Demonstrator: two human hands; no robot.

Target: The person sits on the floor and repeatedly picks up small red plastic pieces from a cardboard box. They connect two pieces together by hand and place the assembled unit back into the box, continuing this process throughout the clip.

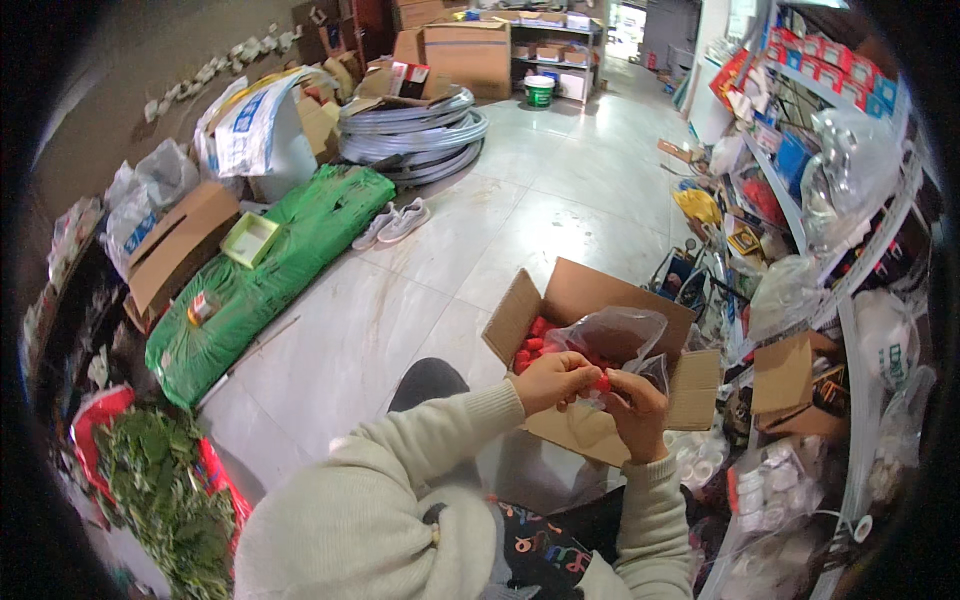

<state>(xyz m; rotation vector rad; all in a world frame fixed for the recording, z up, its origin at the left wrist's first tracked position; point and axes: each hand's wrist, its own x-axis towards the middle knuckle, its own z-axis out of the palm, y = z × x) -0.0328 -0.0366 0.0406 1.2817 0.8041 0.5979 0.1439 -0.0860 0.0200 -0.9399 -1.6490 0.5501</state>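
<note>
In front of me stands an open cardboard box point(610, 285) with its flaps spread out. Inside it are several small red pieces point(533, 343) and a clear plastic bag point(625, 330). Above the box's near side, my left hand point(552, 381) and my right hand point(640, 408) meet fingertip to fingertip. Both are closed in a pinch around a small red piece point(601, 381), mostly covered by the fingers, so its exact kind does not show. Something pale or clear shows just below it.
Shelves point(790, 200) crowded with goods and plastic bags line the right side. On the left lie a long green wrapped bundle point(290, 255), grey shoes point(392, 224) and leafy greens point(160, 480) in a red bag. A coiled hose point(415, 135) sits farther back.
</note>
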